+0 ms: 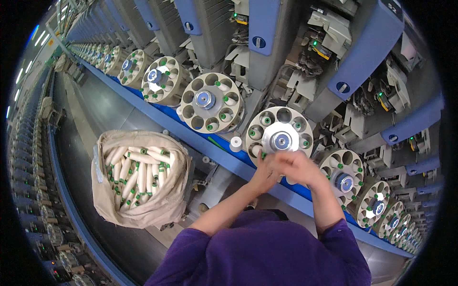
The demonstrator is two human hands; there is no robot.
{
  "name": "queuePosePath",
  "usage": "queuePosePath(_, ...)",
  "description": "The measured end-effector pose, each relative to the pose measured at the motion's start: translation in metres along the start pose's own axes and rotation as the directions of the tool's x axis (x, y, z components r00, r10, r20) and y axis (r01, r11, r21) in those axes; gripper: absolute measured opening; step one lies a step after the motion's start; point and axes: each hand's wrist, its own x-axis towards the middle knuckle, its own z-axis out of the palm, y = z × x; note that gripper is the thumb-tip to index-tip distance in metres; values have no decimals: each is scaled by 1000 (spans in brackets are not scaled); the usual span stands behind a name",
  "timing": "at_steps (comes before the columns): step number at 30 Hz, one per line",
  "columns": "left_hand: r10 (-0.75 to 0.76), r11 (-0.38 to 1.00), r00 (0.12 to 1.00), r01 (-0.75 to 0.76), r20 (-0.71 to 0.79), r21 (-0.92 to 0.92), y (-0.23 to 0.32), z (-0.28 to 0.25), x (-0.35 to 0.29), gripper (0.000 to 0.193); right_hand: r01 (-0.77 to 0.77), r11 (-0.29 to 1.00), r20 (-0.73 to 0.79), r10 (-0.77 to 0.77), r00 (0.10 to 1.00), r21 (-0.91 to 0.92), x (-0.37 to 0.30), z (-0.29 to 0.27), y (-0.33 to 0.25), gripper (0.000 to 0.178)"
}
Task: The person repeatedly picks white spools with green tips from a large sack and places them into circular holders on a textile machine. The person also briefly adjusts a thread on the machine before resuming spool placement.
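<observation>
Left hand and right hand are overlapping at the round magazine's near edge; blur is hiding whether either is gripping. A green-tipped bobbin is sitting in a pocket beside the left fingertips. Likely light, firm-cored, yarn soft and snag-prone; the green tip is probably offering the safest hold.

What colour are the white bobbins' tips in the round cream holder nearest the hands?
The tips are green; see head view.
</observation>
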Motion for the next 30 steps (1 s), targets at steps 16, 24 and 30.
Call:
queuePosePath(16,-777,415,629,516,3,-750,-11,-97,14,18,158,984,-272,-176,946,-88,51,-35,33,17)
queuePosePath(24,-632,-204,54,951,773,-233,-26,19,-36,39,-41,903,-231,-65,971,-428,32,-35,50,25)
queuePosePath(30,-409,409,603,792,685,-453,-8,-62,23,27,-298,954,344,270,899,29,30,-5,30,34)
